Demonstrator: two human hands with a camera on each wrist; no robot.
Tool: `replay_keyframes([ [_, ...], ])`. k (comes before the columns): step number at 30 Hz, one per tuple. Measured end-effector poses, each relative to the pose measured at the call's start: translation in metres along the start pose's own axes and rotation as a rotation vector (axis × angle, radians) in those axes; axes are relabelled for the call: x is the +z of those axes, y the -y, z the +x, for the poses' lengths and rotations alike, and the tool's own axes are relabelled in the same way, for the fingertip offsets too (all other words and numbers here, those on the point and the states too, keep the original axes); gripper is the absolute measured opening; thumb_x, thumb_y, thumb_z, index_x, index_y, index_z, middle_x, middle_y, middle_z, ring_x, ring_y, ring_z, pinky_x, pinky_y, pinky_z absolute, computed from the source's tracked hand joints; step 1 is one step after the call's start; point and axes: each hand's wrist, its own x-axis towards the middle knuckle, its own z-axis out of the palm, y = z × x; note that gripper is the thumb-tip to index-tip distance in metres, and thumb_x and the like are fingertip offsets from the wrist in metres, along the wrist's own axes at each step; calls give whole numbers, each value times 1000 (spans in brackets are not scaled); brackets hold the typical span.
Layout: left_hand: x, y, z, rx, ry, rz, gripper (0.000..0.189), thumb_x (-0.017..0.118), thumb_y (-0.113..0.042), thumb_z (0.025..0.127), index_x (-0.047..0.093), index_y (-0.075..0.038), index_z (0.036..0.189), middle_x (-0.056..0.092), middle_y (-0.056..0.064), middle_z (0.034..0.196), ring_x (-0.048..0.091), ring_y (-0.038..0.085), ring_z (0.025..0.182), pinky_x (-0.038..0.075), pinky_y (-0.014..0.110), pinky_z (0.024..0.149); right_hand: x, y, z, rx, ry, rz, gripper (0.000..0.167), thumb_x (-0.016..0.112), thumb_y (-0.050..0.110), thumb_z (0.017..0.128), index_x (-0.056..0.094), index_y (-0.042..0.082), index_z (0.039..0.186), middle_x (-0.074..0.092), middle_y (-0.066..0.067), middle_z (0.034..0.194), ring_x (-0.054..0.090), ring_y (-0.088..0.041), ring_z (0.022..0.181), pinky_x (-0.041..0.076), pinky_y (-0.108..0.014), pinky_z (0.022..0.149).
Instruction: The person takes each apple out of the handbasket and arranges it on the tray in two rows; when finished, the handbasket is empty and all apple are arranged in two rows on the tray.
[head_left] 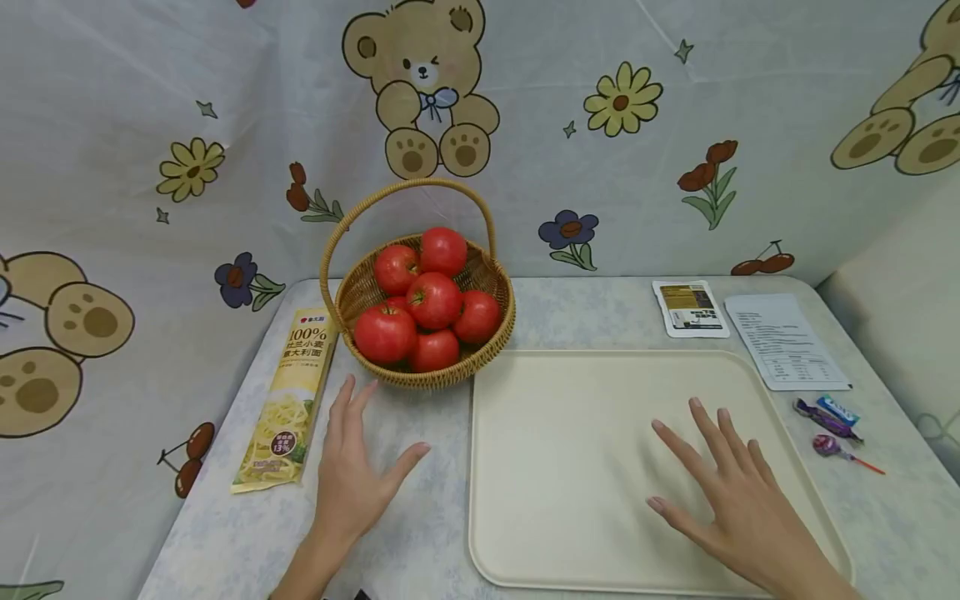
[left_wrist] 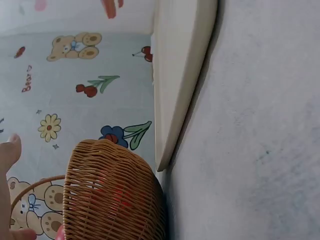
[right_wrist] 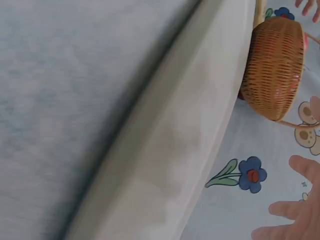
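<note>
Leftward, a noodle packet (head_left: pixel 288 400) is lying on the mottled table (head_left: pixel 420 517); my left hand (head_left: pixel 351 471) is hovering, empty, near the basket (head_left: pixel 431 380) of tomatoes (head_left: pixel 435 300) — bear-print cloth (head_left: pixel 525 50) is hanging behind — and my right hand (head_left: pixel 738 496), likewise unclenched, is hovering over the cream tray (head_left: pixel 562 467).

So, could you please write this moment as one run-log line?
left hand: holding nothing, near basket | right hand: fingers spread over tray, holding nothing | basket: red fruit inside | pasta packet: left of basket
</note>
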Motion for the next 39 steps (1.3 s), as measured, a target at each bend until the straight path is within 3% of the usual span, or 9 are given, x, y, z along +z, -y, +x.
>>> replay_keyframes([
  [4, 5, 5, 10, -125, -25, -179, 101, 86, -28, 74, 26, -10, 152, 24, 11, 160, 28, 33, 146, 37, 58, 104, -11, 8, 11, -70, -30, 86, 85, 81, 44, 76, 39, 33, 149, 19, -11, 163, 16, -43, 148, 22, -74, 104],
  [6, 9, 10, 16, -142, -46, -219, 102, 86, -25, 75, 23, -11, 153, 23, 10, 161, 26, 29, 146, 37, 55, 104, -17, 13, 18, -107, -44, 109, 84, 83, 40, 75, 42, 31, 148, 23, -9, 162, 22, -40, 148, 34, -73, 95],
  [9, 20, 17, 25, -133, -92, -280, 102, 86, -19, 75, 21, -11, 154, 20, 10, 161, 26, 29, 146, 37, 52, 103, -25, 21, 30, -165, -65, 107, 79, 84, 36, 74, 47, 31, 144, 28, -5, 160, 28, -33, 147, 43, -66, 90],
  [15, 39, 22, 37, -144, -180, -434, 101, 83, -6, 73, 18, -3, 150, 6, 16, 163, 17, 36, 149, 31, 58, 104, -29, 42, 56, -299, -89, 116, 66, 82, 34, 76, 54, 29, 136, 36, -1, 156, 37, -28, 142, 48, -56, 94],
  [20, 41, 8, 45, -142, -207, -500, 93, 80, -2, 72, 20, 9, 143, 4, 27, 161, 10, 41, 149, 26, 65, 104, -26, 53, 82, -396, -94, 172, 53, 76, 38, 84, 56, 26, 132, 40, -4, 153, 44, -30, 137, 53, -49, 89],
  [24, 43, 5, 47, -129, -212, -546, 88, 78, -1, 73, 21, 12, 139, 3, 28, 160, 7, 40, 150, 24, 64, 108, -22, 57, 104, -442, -66, 228, 50, 76, 32, 85, 57, 24, 130, 41, -6, 151, 49, -29, 131, 55, -43, 88],
  [28, 49, 15, 47, -137, -235, -567, 86, 78, -1, 74, 22, 12, 138, 2, 29, 159, 10, 38, 150, 26, 62, 109, -15, 62, 128, -483, -56, 288, 51, 78, 26, 83, 57, 23, 130, 42, -7, 150, 54, -28, 126, 55, -41, 88],
  [34, 72, 43, 46, -137, -274, -587, 91, 83, -7, 73, 23, -1, 142, 2, 13, 164, 13, 28, 151, 26, 60, 110, -1, 65, 162, -542, -96, 360, 49, 78, 21, 83, 59, 20, 127, 45, -8, 146, 52, -27, 128, 53, -43, 92],
  [39, 77, 48, 48, -117, -288, -587, 91, 85, -14, 73, 25, -4, 141, 3, 11, 164, 13, 25, 151, 27, 56, 111, 3, 74, 189, -570, -95, 389, 47, 77, 19, 84, 59, 17, 128, 45, -11, 145, 47, -27, 132, 52, -45, 95],
])
